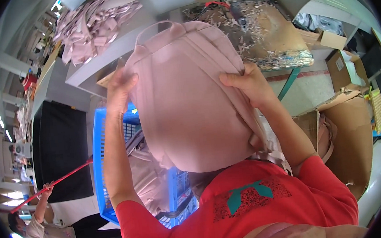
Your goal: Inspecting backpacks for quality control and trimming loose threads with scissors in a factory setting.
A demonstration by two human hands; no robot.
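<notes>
Above the blue crate (98,154), in front of our chest, we hold one pink backpack (189,101) up with both hands. Our left hand (119,86) has its grip closed over the bag's left edge, fingers curled onto the fabric. Our right hand (248,84) is clamped on the right edge the same way, thumb on the near face.

We judge the backpack soft and light: it sags into a rounded belly at the bottom, and the cloth gives under our fingers. It looks empty, so it should fold and flop rather than hold its shape. The side seams where we grip now seem good places to hold; the top handle loop (159,26) is another.

We count one backpack in hand and one crate, with more pink fabric pieces inside it that we cannot count. One heap of pink scraps (94,25) lies on the grey counter (103,58). One cardboard box (350,136) stands open at right. One other person (46,236) is at lower left with a red pole (55,183).
</notes>
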